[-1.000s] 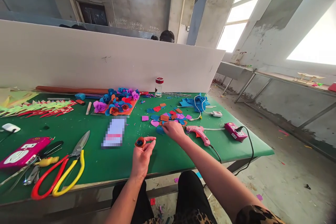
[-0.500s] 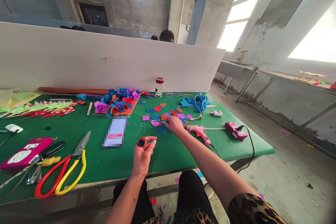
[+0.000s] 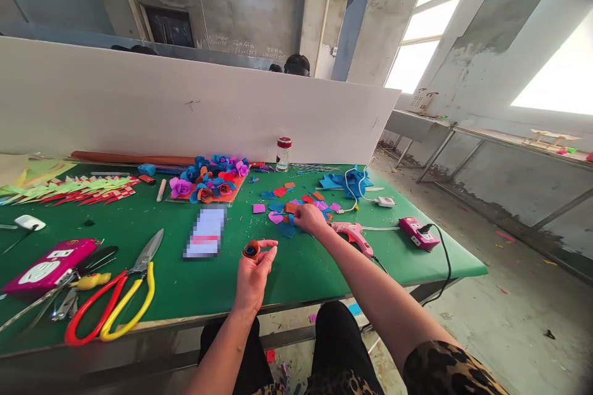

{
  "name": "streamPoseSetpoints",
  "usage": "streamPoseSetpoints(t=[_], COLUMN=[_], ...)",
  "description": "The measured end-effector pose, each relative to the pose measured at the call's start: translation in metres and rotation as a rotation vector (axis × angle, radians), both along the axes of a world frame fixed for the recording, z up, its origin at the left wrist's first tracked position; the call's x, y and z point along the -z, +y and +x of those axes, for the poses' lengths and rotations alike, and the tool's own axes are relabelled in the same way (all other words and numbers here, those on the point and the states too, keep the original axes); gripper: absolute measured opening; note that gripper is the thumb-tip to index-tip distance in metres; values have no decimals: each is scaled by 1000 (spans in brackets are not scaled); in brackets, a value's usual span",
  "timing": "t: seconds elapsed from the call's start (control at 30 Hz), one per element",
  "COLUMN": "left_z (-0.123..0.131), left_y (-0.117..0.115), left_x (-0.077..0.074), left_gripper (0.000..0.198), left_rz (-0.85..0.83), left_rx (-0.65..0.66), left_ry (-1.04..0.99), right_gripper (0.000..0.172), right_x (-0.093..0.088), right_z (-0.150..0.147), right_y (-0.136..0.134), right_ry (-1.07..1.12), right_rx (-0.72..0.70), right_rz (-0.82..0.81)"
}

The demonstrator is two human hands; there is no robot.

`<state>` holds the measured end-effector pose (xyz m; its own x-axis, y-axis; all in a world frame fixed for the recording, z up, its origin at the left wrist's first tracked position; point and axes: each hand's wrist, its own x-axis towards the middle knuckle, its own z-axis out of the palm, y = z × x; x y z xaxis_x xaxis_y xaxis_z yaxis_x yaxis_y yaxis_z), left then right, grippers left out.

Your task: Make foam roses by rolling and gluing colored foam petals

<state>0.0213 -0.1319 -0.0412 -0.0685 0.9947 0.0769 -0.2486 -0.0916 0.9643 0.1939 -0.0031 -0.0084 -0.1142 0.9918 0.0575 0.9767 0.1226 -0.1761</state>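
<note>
Small orange rolled flower (image 3: 251, 250) with blue centre, pinched by left hand (image 3: 253, 273), right hand (image 3: 309, 220) fingering foam scraps (image 3: 288, 205)

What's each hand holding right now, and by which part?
The left hand pinches a small rolled flower by its sides, fingertips only. The right hand lies on the coloured pieces; any grip is hidden.

The rolled flower (image 3: 251, 250) is a small coil of orange foam with a blue centre facing up. It is pinched between thumb and fingertips of the left hand (image 3: 254, 274), above the near edge of the green table (image 3: 185, 287), about midway along. The loose foam pieces (image 3: 278, 208) are flat bits in blue, orange, red, pink and purple. They lie scattered mid-table, toward the right end, and the right hand (image 3: 309, 220) rests on their near right side.
</note>
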Motion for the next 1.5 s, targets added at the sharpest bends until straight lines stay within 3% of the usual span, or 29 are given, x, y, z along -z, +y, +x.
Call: streamPoseSetpoints(t=[0.27,0.47,0.6,0.67,0.83,0.93,1.0,1.1,1.2,1.4,1.5], left_z=[0,0,-1,0,0,-1,-1,0,0,-1,-1], left_y=[0,-1,0,0,-1,-1,-1,-1,-1,-2,-2], left_x=[0,-1,-1,-1,-1,-1,-1,-2,-2,-2,-2], left_gripper=[33,33,33,33,33,32,32,32,32,31,31], left_rz=[4,8,10,12,14,16,14,12,17,25,28], left_rx=[5,0,7,10,4,2,1,5,4,2,8], left_ry=[-6,-10,-18,-21,-19,-14,-14,-17,-20,-3,-4], right_gripper=[19,7,23,23,11,17,21,12,12,9,18], right_x=[2,8,14,16,8,0,-1,3,9,14,16], right_z=[-2,10,19,21,22,20,14,-2,-15,-5,8], right_y=[2,0,-10,-14,-21,-26,-31,-37,-39,-34,-36], right_ry=[117,356,529,567,513,431,400,392,423,684,878], right_rx=[2,28,40,52,102,123,73,-50,-81,-5,53], right_rz=[-2,1,-21,-24,9,77,85,23,-12,-64,-107])
